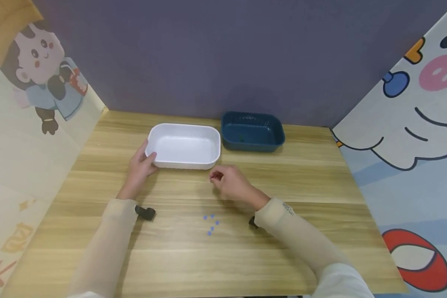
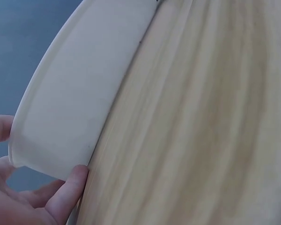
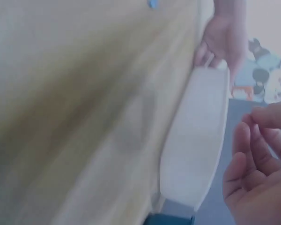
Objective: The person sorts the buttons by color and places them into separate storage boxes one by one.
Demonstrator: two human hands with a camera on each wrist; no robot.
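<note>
My left hand (image 1: 138, 169) holds the white rectangular tray (image 1: 182, 165) by its near left corner, thumb over the rim; in the left wrist view one fingertip touches the lower edge of its side wall. My right hand (image 1: 231, 182) hovers just in front of the tray's near right corner. Its thumb and index fingertips meet in a pinch, seen also in the right wrist view, and I cannot tell whether something tiny is between them. Several small blue beads (image 1: 212, 228) lie on the table, nearer to me than the right hand.
A dark teal tray (image 1: 253, 147) stands right of the white one, with a small green spot inside. Both sit near the back wall (image 1: 216, 58) on the wooden table (image 1: 301, 186). Cartoon-printed panels border the table at left (image 1: 26, 136) and right (image 1: 406, 198).
</note>
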